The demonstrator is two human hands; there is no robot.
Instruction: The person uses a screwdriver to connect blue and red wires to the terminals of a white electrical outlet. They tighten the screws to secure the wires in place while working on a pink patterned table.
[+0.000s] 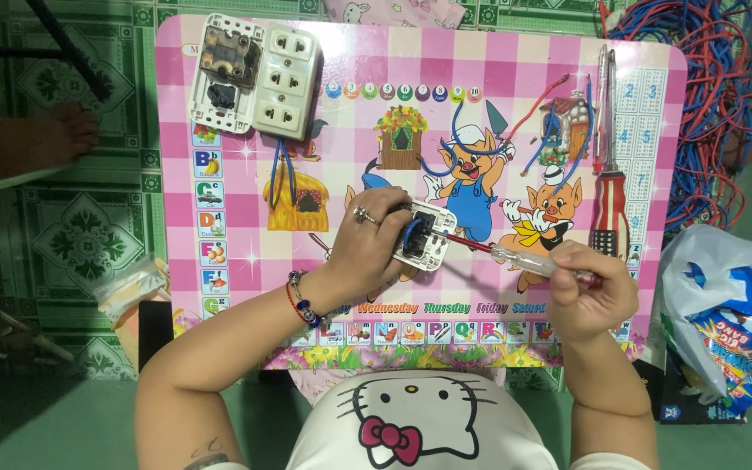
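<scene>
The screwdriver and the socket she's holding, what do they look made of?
Screwdriver in the right hand: clear, glossy handle, likely plastic; thin red shaft, maybe insulated metal. Socket in the left hand: white, smooth, moulded casing, probably plastic, with a blue wire.

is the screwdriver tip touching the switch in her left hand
Touching. The head view shows the clear-handled screwdriver, held in the right hand, with its red shaft running straight into the white switch that the left hand grips; no gap shows.
</scene>
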